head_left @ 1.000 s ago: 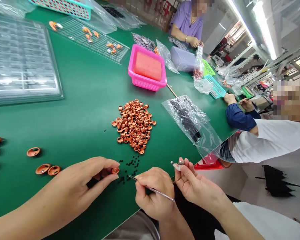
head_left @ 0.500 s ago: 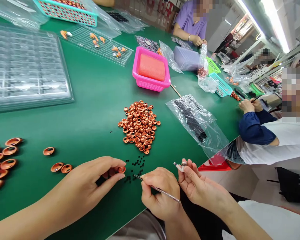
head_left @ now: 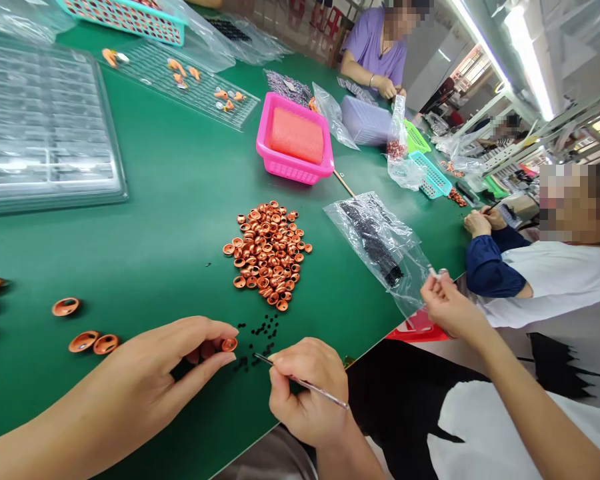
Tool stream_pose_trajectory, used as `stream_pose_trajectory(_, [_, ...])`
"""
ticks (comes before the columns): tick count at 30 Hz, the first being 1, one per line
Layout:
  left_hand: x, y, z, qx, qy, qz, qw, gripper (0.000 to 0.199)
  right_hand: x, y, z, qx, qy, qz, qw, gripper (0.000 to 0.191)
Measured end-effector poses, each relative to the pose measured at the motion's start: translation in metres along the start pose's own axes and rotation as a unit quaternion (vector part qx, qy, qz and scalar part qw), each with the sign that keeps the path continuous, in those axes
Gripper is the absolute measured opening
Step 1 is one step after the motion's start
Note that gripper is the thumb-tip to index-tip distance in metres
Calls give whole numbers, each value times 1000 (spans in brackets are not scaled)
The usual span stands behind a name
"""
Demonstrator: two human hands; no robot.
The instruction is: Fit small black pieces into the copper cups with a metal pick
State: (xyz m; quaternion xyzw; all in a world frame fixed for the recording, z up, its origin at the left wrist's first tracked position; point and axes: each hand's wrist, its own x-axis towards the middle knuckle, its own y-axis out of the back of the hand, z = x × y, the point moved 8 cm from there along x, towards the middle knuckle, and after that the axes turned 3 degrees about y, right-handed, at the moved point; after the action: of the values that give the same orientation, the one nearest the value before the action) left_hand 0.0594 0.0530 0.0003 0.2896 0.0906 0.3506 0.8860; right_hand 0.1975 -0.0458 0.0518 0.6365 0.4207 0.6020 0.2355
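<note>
Between the thumb and fingers of my left hand (head_left: 180, 367) is a small copper-coloured cup (head_left: 229, 345), its hollow side showing. My right hand (head_left: 310, 390) grips a thin metal tweezer-like tool (head_left: 305, 383) as one holds a pen. Its dark tip points at a scatter of tiny black dots (head_left: 265, 328) on the green table; I cannot tell whether it touches one. Just beyond the dots lies a heap of copper-coloured cups (head_left: 267, 250). Several more cups, among them a single one (head_left: 65, 307), rest to the left of my left hand.
A pink basket (head_left: 295, 175) holds a roll of orange-red foam. A clear bag (head_left: 375, 240) of black pieces lies to the right. Clear plastic trays (head_left: 45, 133) stand at the left. A co-worker's hand (head_left: 450, 300) holds a small white item close on my right.
The co-worker's hand beside me has moved away to the right with its small white item. My hands keep their grips, and the whole view has shifted slightly.
</note>
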Motion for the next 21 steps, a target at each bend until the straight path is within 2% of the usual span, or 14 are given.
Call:
stream_pose_trajectory(2, [-1,0,-3,2,2,8,1000,18,-6,-8,-6,91,-12,17,996,14])
stream_pose_trajectory(6, [-3,-1,-8,4,-1,42,999,18,-17,-10,2,224,-50,61,971,20])
stream_pose_trajectory(12, [-4,-8,-16,17,13,25,999,17,-18,-9,3,229,-53,68,970,20])
stream_pose_trajectory(21, [-5,-6,-14,-2,19,41,999,17,-19,-10,3,226,-56,67,970,19])
